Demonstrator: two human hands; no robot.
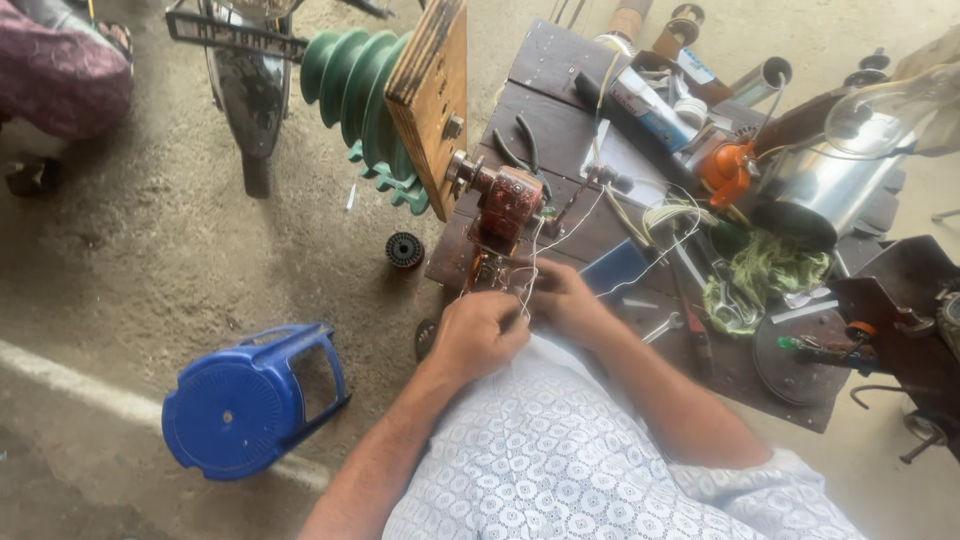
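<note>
Thin white wire (532,262) pinched by both hands (520,318) together.

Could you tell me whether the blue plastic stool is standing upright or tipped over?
Tipped over: the blue stool lies on its side, its round seat facing the camera.

Glossy blue plastic stool (240,405), rough wooden board (432,95), shiny metal cylinder (825,190).

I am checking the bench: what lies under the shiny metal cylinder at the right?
The shiny metal cylinder rests over the dark workbench, with a tangle of green thread just below its open end. What its body covers cannot be seen.
</note>
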